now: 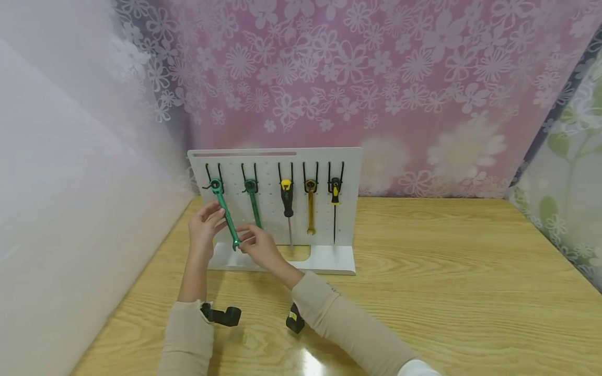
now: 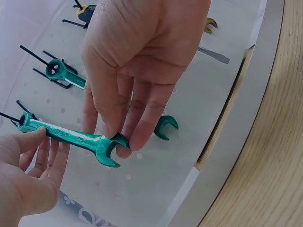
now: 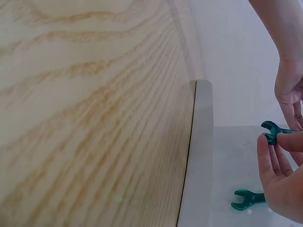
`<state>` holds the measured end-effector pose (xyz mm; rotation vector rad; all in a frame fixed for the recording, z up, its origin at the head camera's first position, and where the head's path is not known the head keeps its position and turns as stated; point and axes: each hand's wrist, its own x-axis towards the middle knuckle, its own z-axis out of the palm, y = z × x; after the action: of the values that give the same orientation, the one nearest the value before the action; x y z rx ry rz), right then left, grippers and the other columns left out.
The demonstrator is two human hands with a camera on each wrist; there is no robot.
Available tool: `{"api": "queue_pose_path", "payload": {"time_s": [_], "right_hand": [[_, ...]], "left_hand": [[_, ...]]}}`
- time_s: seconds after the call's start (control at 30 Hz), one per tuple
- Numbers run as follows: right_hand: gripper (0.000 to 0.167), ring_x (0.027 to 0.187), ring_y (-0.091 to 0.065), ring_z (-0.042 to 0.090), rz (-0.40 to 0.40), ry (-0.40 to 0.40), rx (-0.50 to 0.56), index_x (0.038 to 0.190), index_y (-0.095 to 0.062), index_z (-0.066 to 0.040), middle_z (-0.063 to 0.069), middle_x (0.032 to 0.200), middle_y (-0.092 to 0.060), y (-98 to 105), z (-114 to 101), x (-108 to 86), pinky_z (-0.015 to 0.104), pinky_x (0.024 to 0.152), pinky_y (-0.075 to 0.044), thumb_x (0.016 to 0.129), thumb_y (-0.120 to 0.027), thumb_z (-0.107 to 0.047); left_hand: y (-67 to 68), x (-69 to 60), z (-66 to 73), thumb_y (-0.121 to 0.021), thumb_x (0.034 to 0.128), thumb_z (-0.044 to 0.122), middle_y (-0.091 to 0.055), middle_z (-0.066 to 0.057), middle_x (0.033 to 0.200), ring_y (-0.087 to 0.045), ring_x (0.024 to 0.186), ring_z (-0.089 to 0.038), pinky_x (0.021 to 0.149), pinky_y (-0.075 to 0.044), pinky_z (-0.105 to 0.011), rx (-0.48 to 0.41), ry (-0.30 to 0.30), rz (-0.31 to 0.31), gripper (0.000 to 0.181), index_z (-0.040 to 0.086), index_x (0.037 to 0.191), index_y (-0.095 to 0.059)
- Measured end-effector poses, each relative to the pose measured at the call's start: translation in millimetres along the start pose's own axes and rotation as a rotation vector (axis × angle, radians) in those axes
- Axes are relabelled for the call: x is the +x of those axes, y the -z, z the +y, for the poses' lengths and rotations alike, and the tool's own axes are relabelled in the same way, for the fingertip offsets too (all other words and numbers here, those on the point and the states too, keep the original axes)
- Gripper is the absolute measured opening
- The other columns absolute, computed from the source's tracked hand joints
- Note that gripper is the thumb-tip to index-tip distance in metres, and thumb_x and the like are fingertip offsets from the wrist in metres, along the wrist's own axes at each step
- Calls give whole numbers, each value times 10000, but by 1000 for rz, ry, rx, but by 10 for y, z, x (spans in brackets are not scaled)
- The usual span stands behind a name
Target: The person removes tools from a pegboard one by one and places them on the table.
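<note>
A green combination wrench slants down from the leftmost hook of a white pegboard. Its ring end is at that hook, and the hook's prong appears to pass through the ring. My left hand pinches the wrench's shaft between thumb and fingers. At the lower, open end, my right hand pinches one jaw tip with thumb and fingertips, seen closely in the left wrist view. Just right of it hangs a second green wrench, partly hidden behind the right hand in the left wrist view.
Farther right on the pegboard hang a yellow-and-black screwdriver, a gold wrench and a smaller screwdriver. The board's base stands on a wooden table. A pale wall rises at the left, a flowered pink curtain behind.
</note>
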<state>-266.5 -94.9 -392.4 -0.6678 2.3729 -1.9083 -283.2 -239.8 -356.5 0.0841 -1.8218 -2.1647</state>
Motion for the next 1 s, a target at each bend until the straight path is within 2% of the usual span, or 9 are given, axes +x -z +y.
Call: {"api": "queue_pose_path", "payload": {"time_s": [0.07,0.17,0.27,0.37,0.73,1.0], "right_hand": [[325,803,-623,252,1,0,29,1165,-567,14,153,941,-610,17,-54,-18,286,658,-528,847,-567,82],[327,790,-627,272,4,-1,52,1149,-579,8,165,925,-611,19,-62,-23,342,677,-536,837,-563,105],[328,747,-632,203,4,-1,41,1142,-595,-29,104,891,-619,-1,28,2,367,682,-537,839,-566,91],[323,722,-627,156,2,-1,29,1141,-604,-48,67,870,-621,7,18,-16,379,688,-536,845,-572,76],[335,718,-612,103,-33,-16,-16,1176,-607,-88,30,890,-623,76,-71,-97,322,647,-532,858,-600,18],[332,760,-633,195,-46,26,-17,1163,-615,-94,73,897,-636,123,-148,-190,315,632,-529,858,-588,35]], "left_hand": [[-4,-13,17,-570,902,23,-523,-40,1019,-574,862,-105,784,-506,-291,-3,0,-6,331,-80,1204,-481],[-7,-31,37,-574,900,26,-521,-46,1023,-570,872,-117,788,-505,-292,-13,9,-5,311,-59,1188,-494],[14,-38,23,-580,900,39,-516,-53,1041,-559,900,-136,787,-505,-285,-10,15,-4,305,-43,1183,-501],[26,-66,38,-581,902,51,-508,-56,1059,-548,923,-146,798,-501,-287,-8,24,-9,320,-41,1196,-496],[57,-173,108,-595,888,34,-512,-36,1029,-561,903,-136,773,-510,-275,-66,21,-15,209,29,1089,-540],[51,-250,149,-601,876,3,-537,-40,1003,-573,886,-148,738,-521,-271,-108,12,-9,143,80,995,-582]]}}
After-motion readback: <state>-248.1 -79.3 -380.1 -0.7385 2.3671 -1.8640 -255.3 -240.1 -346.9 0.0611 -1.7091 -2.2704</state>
